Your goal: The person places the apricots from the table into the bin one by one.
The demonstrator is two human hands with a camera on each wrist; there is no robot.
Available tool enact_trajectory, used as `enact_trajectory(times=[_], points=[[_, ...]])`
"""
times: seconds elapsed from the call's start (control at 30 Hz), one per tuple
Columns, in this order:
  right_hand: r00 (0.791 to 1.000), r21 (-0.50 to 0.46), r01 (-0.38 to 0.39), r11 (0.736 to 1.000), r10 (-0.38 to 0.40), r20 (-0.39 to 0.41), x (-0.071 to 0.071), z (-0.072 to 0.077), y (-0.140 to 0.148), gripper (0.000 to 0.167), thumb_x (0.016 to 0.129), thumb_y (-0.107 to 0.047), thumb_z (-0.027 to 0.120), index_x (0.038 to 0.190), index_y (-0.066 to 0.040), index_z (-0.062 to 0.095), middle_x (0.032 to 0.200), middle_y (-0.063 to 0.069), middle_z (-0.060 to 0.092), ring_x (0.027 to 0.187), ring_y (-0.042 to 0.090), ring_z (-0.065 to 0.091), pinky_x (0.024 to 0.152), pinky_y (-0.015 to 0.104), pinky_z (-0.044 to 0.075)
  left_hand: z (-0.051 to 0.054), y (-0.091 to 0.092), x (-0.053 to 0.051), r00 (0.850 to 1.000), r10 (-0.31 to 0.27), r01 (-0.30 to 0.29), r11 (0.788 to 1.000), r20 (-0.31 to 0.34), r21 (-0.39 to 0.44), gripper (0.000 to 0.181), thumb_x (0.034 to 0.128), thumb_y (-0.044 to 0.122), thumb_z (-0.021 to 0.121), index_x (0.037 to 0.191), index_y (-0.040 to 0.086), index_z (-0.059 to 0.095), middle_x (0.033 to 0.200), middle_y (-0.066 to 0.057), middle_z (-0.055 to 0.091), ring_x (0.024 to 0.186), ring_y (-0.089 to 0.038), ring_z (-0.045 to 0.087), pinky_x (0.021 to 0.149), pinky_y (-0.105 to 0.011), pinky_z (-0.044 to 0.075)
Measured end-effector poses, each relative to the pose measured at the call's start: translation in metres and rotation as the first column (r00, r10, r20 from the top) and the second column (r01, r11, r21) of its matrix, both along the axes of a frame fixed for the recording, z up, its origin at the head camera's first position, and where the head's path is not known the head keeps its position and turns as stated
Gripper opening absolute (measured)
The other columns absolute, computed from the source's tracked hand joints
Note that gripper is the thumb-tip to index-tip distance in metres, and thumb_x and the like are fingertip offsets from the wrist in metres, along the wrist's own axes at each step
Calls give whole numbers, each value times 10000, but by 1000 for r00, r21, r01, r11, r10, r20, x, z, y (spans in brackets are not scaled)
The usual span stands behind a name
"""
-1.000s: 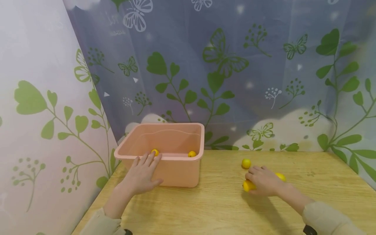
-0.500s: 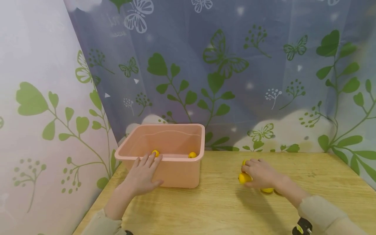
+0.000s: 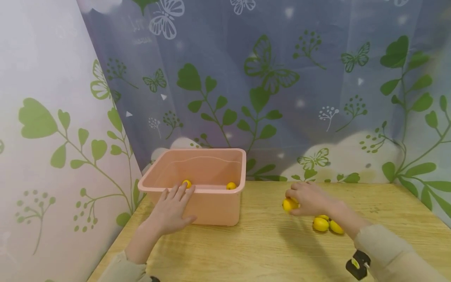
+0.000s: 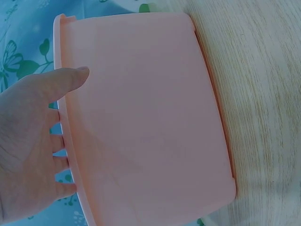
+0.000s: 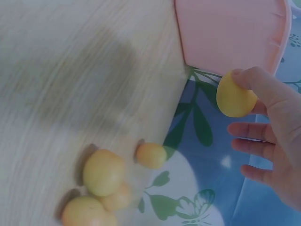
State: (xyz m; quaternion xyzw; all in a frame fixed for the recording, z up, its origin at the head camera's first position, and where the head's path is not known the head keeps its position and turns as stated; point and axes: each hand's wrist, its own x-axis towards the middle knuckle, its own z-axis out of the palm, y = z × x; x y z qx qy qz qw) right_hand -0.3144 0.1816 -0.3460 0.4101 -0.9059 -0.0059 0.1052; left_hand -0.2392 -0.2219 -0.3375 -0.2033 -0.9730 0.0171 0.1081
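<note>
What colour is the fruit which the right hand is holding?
The fruit is yellow; it shows best in the right wrist view.

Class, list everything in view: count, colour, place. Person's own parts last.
Table: one, wood-coloured, in front
Bin: one, pink, on the table's left part
Lemons in bin: two visible, yellow, inside
Loose lemons: at least four, yellow, on the table's right part
Held lemon: one, yellow, above the table
Cloth: count unclear, blue, white and green, behind and left of the table
Devices: two, black, near the bottom edge
Sleeves: two, beige, one per arm
Left hand: one, on the bin's near rim
Right hand: one, pinching the held lemon
</note>
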Motion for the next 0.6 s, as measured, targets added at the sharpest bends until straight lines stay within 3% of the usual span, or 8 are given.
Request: enact_trajectory(times=[0.27,0.5,0.6], points=[[997,6,-2,1000,2,-77,-7,19,-6,341,740,-374,727,953,-120,647,827,-44,530,773,171,522,633,391,443,-2,-1,0,1000,-2,2,1000,-7,9,826,854,437,606,1460,20,232,1481,-235,225,1338,-423,217,1054,-601,158],[999,-15,33,999,-34,-18,-14,37,-11,354,779,-357,705,1010,-96,641,875,-16,549,856,216,542,774,547,454,-1,0,1,1000,0,0,1000,-1,6,824,856,425,616,1458,11,233,1481,-238,223,1337,-422,220,1046,-604,177],[999,-28,38,999,-39,-11,-16,42,-14,358,782,-352,702,1018,-89,641,891,-3,567,855,217,538,768,514,460,0,1,2,1000,-1,1,1000,-4,0,823,859,426,612,1458,9,232,1481,-239,223,1335,-424,224,1042,-604,187]])
